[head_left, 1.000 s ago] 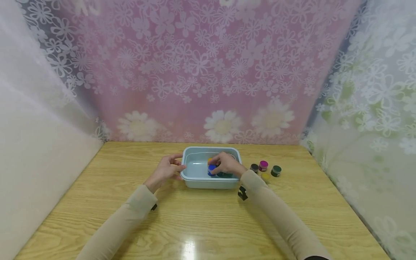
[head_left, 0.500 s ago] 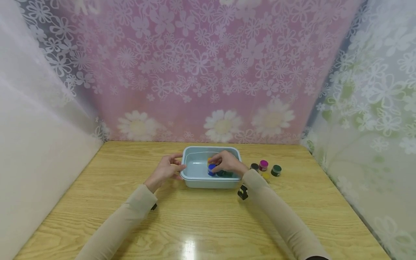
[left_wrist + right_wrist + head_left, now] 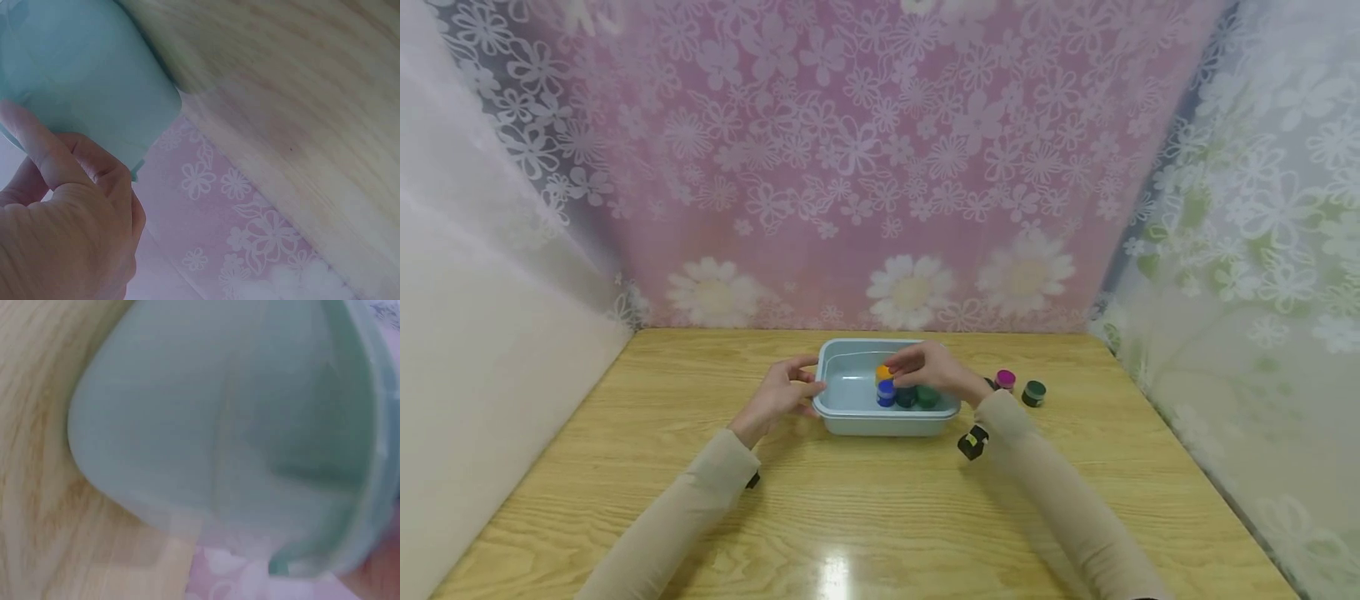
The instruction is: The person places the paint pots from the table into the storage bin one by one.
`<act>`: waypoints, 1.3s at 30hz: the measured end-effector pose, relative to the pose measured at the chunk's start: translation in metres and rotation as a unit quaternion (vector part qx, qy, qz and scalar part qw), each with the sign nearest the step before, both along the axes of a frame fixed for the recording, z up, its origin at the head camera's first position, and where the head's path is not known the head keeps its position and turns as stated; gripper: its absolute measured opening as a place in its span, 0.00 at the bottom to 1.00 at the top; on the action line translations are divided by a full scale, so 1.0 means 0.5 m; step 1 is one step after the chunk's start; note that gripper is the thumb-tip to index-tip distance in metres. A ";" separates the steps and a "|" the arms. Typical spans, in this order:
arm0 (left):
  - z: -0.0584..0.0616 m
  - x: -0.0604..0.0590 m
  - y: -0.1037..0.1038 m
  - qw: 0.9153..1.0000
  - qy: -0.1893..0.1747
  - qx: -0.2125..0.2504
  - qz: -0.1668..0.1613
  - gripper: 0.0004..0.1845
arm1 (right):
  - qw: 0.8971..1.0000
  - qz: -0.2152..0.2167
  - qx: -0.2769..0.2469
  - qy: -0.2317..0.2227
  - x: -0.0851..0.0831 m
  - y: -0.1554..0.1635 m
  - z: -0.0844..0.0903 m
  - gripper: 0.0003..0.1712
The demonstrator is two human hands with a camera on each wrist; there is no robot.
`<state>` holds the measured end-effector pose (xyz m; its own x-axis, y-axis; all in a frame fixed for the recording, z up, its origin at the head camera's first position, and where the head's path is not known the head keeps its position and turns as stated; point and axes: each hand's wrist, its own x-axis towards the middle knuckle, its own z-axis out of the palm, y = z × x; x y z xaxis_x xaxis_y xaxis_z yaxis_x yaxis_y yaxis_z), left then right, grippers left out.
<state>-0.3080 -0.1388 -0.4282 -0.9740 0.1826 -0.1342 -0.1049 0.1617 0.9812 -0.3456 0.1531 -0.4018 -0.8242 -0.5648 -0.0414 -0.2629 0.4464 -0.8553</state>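
A pale blue plastic basin (image 3: 887,426) stands on the wooden table. My left hand (image 3: 775,396) grips its left end, thumb on the rim and fingers along the outside; the left wrist view shows this hand (image 3: 75,219) against the basin wall (image 3: 94,75). Inside, on the right half, sit small paint jars: a blue one (image 3: 886,393), an orange one (image 3: 884,375) and two dark green ones (image 3: 927,397). Over them hovers my right hand (image 3: 938,371), fingers loosely bent with nothing seen between them. The basin's outer wall (image 3: 175,412) fills most of the right wrist view.
Right of the basin, a magenta jar (image 3: 1005,379) and a dark green jar (image 3: 1033,393) stand on the table (image 3: 850,508). A dark jar (image 3: 990,384) is mostly hidden behind the right wrist. Flowered curtains (image 3: 880,167) rise behind the table and at the right.
My right hand has let go of the blue jar and risen slightly to the right, uncovering the green jars. Its sleeve now hides the yellow jar on the table. The left hand keeps its hold.
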 end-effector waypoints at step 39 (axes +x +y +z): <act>0.004 0.009 0.004 1.000 -0.005 0.003 0.006 0.31 | 0.997 -0.063 0.032 0.010 0.055 0.293 0.011 0.28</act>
